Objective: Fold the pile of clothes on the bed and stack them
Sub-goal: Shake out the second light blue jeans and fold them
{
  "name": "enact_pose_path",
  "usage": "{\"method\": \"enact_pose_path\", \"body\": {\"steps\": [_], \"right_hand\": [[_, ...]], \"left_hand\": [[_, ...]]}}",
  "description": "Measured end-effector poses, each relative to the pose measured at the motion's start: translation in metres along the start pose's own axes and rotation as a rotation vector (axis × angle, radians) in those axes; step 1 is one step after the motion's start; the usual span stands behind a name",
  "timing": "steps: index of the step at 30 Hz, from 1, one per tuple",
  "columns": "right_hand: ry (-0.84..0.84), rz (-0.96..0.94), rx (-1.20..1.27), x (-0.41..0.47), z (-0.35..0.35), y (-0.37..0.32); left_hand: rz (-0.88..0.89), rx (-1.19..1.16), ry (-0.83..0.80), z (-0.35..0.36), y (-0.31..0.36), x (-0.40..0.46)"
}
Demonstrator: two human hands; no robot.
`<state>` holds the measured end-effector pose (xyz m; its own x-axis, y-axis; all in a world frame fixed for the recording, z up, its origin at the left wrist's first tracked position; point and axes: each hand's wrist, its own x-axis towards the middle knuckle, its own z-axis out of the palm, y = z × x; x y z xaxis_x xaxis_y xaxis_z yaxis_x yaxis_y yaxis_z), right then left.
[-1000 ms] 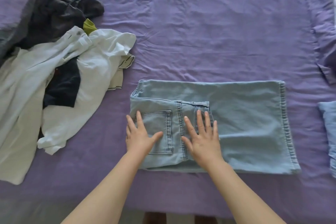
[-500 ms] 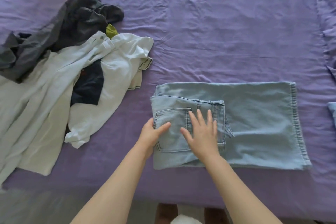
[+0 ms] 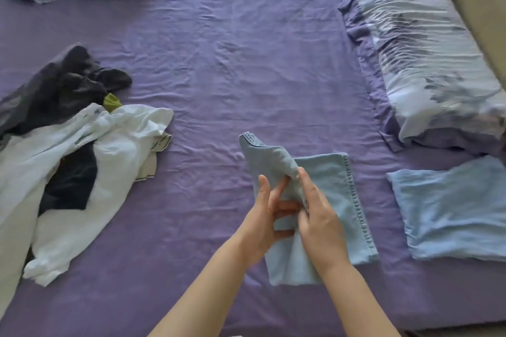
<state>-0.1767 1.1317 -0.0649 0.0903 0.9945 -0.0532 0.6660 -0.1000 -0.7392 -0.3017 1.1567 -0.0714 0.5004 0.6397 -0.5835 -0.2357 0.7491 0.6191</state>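
The jeans [image 3: 332, 200], pale blue denim, were partly folded on the purple sheet [image 3: 232, 68] near the front edge of the bed, with one end lifted off the rest. Both hands held that raised end. The left hand [image 3: 264, 223] gripped the cloth from the left, its thumb up against the near face of the denim and its fingers [image 3: 287, 205] curled round the fabric. The right hand [image 3: 319, 217] pinched the same fold from the right, its thumb tip [image 3: 301, 172] pressed at the top of the bunched cloth and its other fingers tucked behind the denim, out of sight. Above the fingertips a corner with a stitched hem stood up and tilted to the left. To the right of the right hand's fingers the flat part of the jeans lay on the sheet, its stitched hem running down that side. Farther right, apart from the jeans, lay a folded light blue garment [image 3: 449, 210]. Beyond it, along the right side of the bed, was a rumpled patterned blanket [image 3: 416, 57]. Well to the left of the left hand's fingers sat the unfolded pile: a white shirt [image 3: 90, 161] over something navy [image 3: 71, 180], with dark grey clothes [image 3: 68, 85] and a bit of green cloth [image 3: 112, 101] behind it.
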Motion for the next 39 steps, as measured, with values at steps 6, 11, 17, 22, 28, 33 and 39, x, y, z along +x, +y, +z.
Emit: {"method": "enact_pose_path", "body": {"steps": [6, 11, 17, 22, 28, 33, 39], "right_hand": [[0.108, 0.18, 0.018, 0.023, -0.06, 0.092], [0.026, 0.33, -0.019, 0.038, -0.064, 0.169], [-0.049, 0.479, -0.062, 0.048, -0.054, 0.238], [-0.131, 0.545, -0.136, 0.044, -0.039, 0.257], [-0.108, 0.591, -0.196, 0.048, -0.031, 0.261], [-0.057, 0.677, -0.036, 0.048, -0.037, 0.258], [0.093, 0.61, -0.007, 0.039, -0.042, 0.237]], "left_hand": [[0.09, 0.597, 0.24, 0.056, -0.032, 0.067], [0.087, 1.444, 0.286, 0.032, -0.088, 0.096], [0.004, 1.684, 0.492, 0.026, -0.121, 0.122], [-0.158, 1.557, 0.603, 0.009, -0.136, 0.139], [-0.259, 1.636, 0.622, 0.011, -0.145, 0.167], [0.094, 1.016, 0.858, 0.003, -0.134, 0.145], [-0.127, 0.052, 0.689, -0.014, -0.102, 0.13]]}}
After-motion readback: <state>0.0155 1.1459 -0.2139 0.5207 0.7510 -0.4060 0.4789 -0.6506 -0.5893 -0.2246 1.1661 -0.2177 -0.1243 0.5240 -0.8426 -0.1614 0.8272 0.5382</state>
